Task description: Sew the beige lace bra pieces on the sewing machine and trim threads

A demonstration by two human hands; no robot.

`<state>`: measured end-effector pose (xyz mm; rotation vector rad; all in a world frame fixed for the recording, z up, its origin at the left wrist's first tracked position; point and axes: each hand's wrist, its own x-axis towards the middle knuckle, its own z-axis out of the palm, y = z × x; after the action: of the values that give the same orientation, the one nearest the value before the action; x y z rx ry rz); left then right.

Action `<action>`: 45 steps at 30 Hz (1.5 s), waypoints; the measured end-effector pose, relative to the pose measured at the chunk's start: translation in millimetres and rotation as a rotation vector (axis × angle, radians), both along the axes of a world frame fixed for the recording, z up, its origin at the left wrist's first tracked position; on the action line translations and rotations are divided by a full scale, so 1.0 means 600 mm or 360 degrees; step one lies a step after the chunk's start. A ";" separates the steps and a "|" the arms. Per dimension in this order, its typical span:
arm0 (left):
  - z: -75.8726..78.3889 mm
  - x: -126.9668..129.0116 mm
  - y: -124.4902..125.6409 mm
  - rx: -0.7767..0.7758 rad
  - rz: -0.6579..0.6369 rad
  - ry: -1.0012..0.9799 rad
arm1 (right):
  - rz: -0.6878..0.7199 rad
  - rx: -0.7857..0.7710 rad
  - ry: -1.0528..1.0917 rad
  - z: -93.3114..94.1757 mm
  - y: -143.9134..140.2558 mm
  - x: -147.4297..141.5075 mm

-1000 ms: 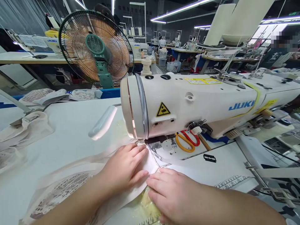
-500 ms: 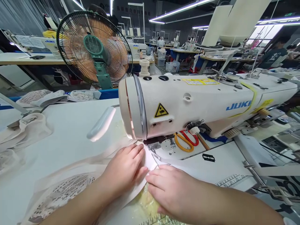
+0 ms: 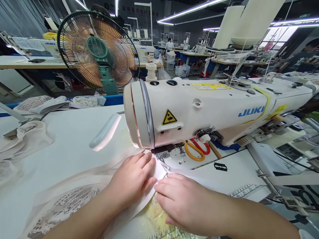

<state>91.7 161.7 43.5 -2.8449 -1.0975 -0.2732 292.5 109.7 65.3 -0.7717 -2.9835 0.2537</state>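
The left hand [image 3: 132, 181] lies flat, palm down, on a pale cream piece of fabric with a lace-patterned panel [image 3: 74, 202] that spreads over the white tabletop [image 3: 67, 139] toward its near left corner. Its fingers [image 3: 146, 162] are stretched out and released, not gripping; they press the cloth down with their tips just in front of the needle area of the white JUKI industrial sewing machine [image 3: 199, 109]. The right hand [image 3: 179, 200] rests beside it, also palm down with the fingers loosely spread and grasping nothing, its fingertips touching the cloth's edge close to the left hand's. Under the right hand lies a crumpled yellowish transparent film [image 3: 156, 220] at the tabletop's near edge.

The front end of the fabric runs under the machine's head, next to the metal needle plate [image 3: 174, 157]. Behind the plate, under the machine arm, lie scissors with one orange and one red handle loop [image 3: 196, 151]. A black razor blade [image 3: 220, 166] lies flat on the tabletop to the right of the plate. Toward the far left edge sit more cream lace pieces [image 3: 27, 136], and beyond the far edge stands a green fan with a black wire guard and orange blades [image 3: 98, 53].
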 end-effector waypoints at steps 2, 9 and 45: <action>0.000 0.000 0.000 -0.0002 -0.0002 -0.0010 | -0.0014 -0.0015 -0.0003 0.002 0.000 -0.001; 0.001 0.000 -0.001 -0.0051 0.0032 0.0006 | -0.0006 -0.0012 0.0006 0.001 0.001 -0.001; -0.012 -0.020 -0.042 0.0052 -0.0355 0.0171 | -0.0449 -0.0067 -0.0037 -0.008 0.012 0.008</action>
<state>79.9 136.3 36.6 -2.9144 -0.7499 -0.1481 297.3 116.9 60.7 -1.1914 -2.8492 0.2948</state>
